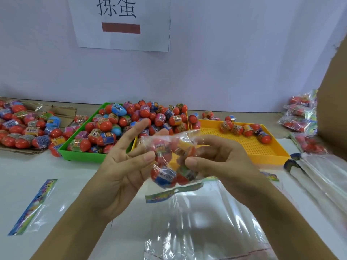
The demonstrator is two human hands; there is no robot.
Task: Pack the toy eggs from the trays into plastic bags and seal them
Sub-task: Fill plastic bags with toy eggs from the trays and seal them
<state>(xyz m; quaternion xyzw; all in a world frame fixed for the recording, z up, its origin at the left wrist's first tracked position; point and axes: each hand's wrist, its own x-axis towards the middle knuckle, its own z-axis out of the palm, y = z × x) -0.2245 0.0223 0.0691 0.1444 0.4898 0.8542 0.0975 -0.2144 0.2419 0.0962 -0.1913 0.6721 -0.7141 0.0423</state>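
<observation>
A clear plastic bag point(170, 162) holding several red toy eggs hangs in the air between my hands, its printed header strip point(172, 192) at the bottom. My right hand point(223, 162) grips the bag from the right, thumb pressed on its front. My left hand point(122, 166) has its thumb tip on the bag's left side while the other fingers spread straight upward. Behind, a green tray point(82, 156) is heaped with toy eggs point(131, 119), and a yellow tray point(262, 149) holds several eggs point(247, 130).
Loose eggs lie on flattened cardboard point(22, 126) at the left. Filled bags point(300, 113) are stacked at the right beside a cardboard box wall point(334, 109). Empty bags lie on the white table: one at left point(32, 207), several flat in front point(202, 222) and at right point(323, 175).
</observation>
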